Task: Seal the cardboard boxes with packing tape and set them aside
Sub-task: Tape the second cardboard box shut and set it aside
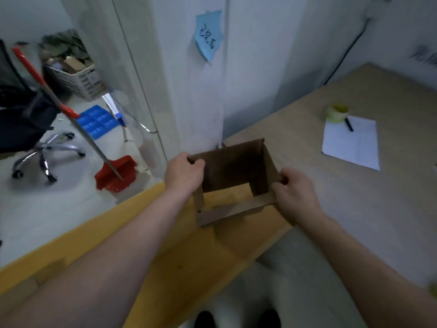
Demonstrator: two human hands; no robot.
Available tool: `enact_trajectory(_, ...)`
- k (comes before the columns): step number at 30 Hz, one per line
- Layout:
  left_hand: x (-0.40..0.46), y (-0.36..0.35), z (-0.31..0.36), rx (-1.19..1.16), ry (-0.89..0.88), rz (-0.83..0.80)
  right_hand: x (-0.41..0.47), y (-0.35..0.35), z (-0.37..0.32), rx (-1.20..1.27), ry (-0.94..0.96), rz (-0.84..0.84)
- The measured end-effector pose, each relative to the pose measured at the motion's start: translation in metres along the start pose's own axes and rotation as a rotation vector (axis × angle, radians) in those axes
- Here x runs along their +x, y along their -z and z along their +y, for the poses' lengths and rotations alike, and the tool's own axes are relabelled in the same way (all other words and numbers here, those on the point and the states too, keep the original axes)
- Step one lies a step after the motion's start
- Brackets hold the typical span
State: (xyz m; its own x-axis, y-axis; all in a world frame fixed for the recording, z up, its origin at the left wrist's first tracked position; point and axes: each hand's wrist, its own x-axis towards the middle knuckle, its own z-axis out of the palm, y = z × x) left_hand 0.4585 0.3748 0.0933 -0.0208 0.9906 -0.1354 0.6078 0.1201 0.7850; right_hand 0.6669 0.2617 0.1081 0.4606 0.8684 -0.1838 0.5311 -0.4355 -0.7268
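Head view: my left hand (183, 172) and right hand (292, 192) grip the open cardboard box (233, 166) (untaped); square it, fold flaps flush first.

My left hand (183, 172) covers the box's (233, 166) near-left corner, and my fingertips vanish inside its rim. My right hand (293, 192) hides the right corner. Past my right hand the tape (337, 112) is blurred. Both my forearms run off the bottom edge.
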Motion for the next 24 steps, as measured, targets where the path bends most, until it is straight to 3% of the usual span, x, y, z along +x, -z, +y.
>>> enact_trajectory(5, 0.006, -0.083, 0.093, -0.015, -0.082, -0.142, 0.026, 0.101, 0.047, -0.046, -0.071, 0.172)
enact_trajectory(11, -0.025, -0.214, 0.176, 0.0, -0.153, -0.342, 0.03, 0.199, 0.148, -0.082, -0.164, 0.255)
enact_trajectory(16, -0.049, -0.297, 0.209, 0.021, -0.164, -0.445, 0.031, 0.245, 0.208, -0.145, -0.169, 0.186)
enact_trajectory(19, -0.06, -0.324, 0.226, 0.077, -0.214, -0.41, 0.03, 0.251, 0.233, -0.163, -0.027, 0.119)
enact_trajectory(24, -0.053, -0.337, 0.24, 0.093, -0.247, -0.348, 0.038, 0.26, 0.263, -0.163, -0.014, -0.091)
